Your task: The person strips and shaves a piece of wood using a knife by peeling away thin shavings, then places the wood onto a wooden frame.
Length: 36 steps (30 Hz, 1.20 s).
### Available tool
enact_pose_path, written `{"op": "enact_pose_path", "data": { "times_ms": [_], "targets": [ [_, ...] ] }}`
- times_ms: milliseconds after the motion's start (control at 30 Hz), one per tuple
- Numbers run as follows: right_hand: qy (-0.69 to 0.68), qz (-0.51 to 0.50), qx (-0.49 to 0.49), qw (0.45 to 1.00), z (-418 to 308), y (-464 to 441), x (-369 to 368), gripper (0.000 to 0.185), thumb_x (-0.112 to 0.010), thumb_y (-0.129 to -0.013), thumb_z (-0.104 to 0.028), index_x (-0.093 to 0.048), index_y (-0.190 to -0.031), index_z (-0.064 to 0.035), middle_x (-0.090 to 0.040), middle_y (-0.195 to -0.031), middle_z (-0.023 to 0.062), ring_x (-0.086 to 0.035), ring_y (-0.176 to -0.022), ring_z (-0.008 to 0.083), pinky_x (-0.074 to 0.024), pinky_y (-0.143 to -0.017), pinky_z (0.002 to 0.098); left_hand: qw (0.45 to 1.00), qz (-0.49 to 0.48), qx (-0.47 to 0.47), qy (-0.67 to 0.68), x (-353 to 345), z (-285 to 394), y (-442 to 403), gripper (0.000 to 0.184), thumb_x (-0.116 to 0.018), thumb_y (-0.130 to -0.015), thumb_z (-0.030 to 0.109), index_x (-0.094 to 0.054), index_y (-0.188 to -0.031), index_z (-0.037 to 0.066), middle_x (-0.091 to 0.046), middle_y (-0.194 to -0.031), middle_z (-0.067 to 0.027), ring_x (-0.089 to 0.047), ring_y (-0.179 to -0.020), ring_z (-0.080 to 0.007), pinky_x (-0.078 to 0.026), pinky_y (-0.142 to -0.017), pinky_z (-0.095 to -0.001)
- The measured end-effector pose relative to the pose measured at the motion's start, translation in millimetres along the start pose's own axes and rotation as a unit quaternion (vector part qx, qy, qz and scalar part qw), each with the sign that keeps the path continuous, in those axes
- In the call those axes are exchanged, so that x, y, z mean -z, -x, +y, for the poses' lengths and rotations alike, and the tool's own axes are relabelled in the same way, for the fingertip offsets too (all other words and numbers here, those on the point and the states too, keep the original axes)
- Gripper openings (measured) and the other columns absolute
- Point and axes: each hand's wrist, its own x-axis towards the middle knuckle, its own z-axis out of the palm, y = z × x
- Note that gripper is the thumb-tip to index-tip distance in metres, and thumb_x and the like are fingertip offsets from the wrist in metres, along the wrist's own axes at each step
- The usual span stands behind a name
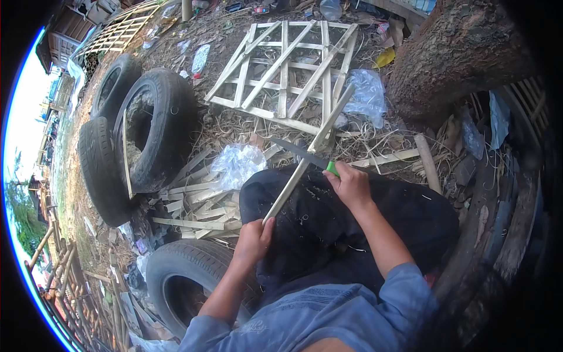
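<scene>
My left hand (253, 239) is closed around the near end of a long bamboo strip (288, 189), which slants up and away to the right over my dark trousers. In my right hand (350, 185) is a knife (300, 152) with a green handle, mostly covered by my fingers. Its blade points left and crosses the strip about midway, seemingly touching it. Beyond the strip's far end lies a lattice panel (284, 70) of crossed bamboo slats on the ground.
Several old tires (176, 126) stand and lie at the left, one tire (161, 270) close by my left arm. Cut bamboo pieces (202, 205) and a clear plastic bag (237, 165) litter the ground. A thick tree trunk (457, 56) rises at the right.
</scene>
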Motion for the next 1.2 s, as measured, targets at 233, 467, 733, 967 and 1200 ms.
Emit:
{"op": "enact_pose_path", "data": {
  "times_ms": [233,467,733,967,1200],
  "targets": [
    [0.032,0.004,0.056,0.998,4.6,-25.3,20.9,0.039,-0.064,-0.085,-0.046,-0.054,-0.073,-0.01,-0.057,-0.062,0.005,-0.063,-0.057,0.0234,-0.0488,-0.049,0.0371,1.0,0.011,-0.006,0.016,-3.8,-4.9,-0.4,0.048,-0.053,-0.095,0.034,-0.059,-0.072,-0.008,-0.054,-0.061,-0.0278,-0.058,-0.06,-0.0438,-0.044,-0.059,-0.0467],
    [-0.018,-0.081,0.129,0.988,-16.9,14.2,-2.4,0.042,-0.062,-0.085,-0.049,-0.053,-0.072,-0.0098,-0.058,-0.06,0.0057,-0.062,-0.051,0.0266,-0.0512,-0.048,0.037,0.999,0.013,-0.009,0.03,-8.4,-20.7,-2.0,0.05,-0.053,-0.097,0.035,-0.058,-0.07,-0.006,-0.044,-0.05,-0.0045,-0.04,-0.051,-0.0086,-0.034,-0.047,-0.0343],
    [-0.005,-0.04,-0.006,0.999,-3.8,0.6,9.0,0.046,-0.061,-0.085,-0.052,-0.054,-0.069,-0.0092,-0.06,-0.061,0.0095,-0.064,-0.056,0.0302,-0.0495,-0.049,0.0415,1.0,0.008,0.002,0.02,-7.5,-19.6,-4.1,0.051,-0.054,-0.095,0.036,-0.059,-0.07,-0.008,-0.05,-0.053,-0.0186,-0.049,-0.05,-0.0187,-0.041,-0.052,-0.0398],
    [-0.037,-0.019,-0.057,0.998,0.5,-9.8,13.0,0.049,-0.06,-0.086,-0.052,-0.057,-0.068,-0.0065,-0.061,-0.061,0.012,-0.063,-0.057,0.0334,-0.0489,-0.05,0.0429,0.999,0.011,0.011,0.046,-1.7,-1.7,-3.7,0.05,-0.055,-0.096,0.035,-0.058,-0.069,-0.007,-0.047,-0.05,-0.0115,-0.043,-0.052,-0.0113,-0.038,-0.05,-0.0372],
    [0.039,-0.177,-0.11,0.977,-7.1,-23.0,92.4,0.049,-0.059,-0.086,-0.055,-0.064,-0.075,-0.0066,-0.064,-0.067,0.0169,-0.065,-0.066,0.0377,-0.05,-0.06,0.0488,0.998,-0.011,-0.005,0.063,-5.7,-34.3,-9.2,0.054,-0.056,-0.093,0.041,-0.063,-0.07,-0.007,-0.052,-0.051,-0.0152,-0.048,-0.049,-0.0166,-0.041,-0.051,-0.0391]
  ]
}}
